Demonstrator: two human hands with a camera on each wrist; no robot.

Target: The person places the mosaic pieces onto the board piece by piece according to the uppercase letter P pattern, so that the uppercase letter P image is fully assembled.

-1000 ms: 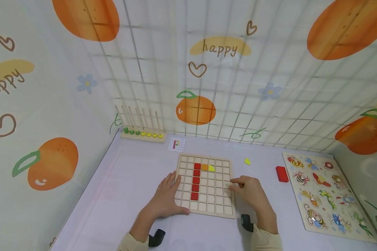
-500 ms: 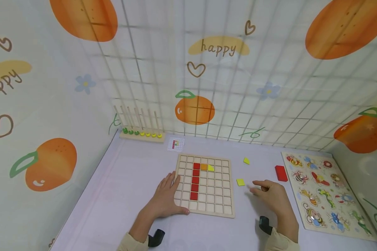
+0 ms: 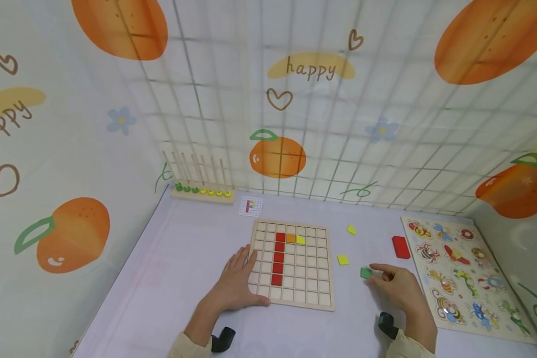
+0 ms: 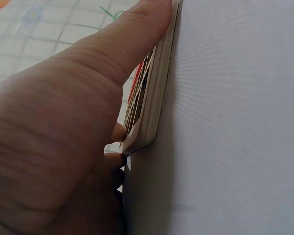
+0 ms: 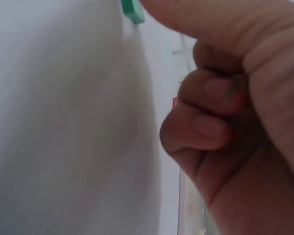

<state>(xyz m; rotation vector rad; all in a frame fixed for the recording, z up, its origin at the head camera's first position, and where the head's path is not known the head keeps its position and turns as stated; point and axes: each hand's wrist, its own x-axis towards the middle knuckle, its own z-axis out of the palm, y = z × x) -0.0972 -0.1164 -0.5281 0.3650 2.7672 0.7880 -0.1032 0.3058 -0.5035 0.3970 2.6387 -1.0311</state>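
A wooden grid board (image 3: 294,294) lies on the table with a column of red tiles (image 3: 278,257), an orange tile (image 3: 291,238) and a yellow piece (image 3: 301,240) in its cells. My left hand (image 3: 236,283) rests with spread fingers over the board's left edge, thumb along the front edge. To the right of the board, thumb and index finger of my right hand (image 3: 396,287) pinch a small green tile (image 3: 365,272) low over the table. In the right wrist view the green tile (image 5: 133,11) shows at the thumb tip, the other fingers curled in.
A yellow square tile (image 3: 342,260) and a yellow piece (image 3: 351,229) lie right of the board. Farther right are a red block (image 3: 401,247) and an insect puzzle board (image 3: 463,283). A pattern card (image 3: 251,206) and a bead-peg rack (image 3: 203,195) stand at the back.
My right hand has moved right, away from the board. The yellow square tile came into view on the table, then the green tile at the fingertips. The left hand stays put.
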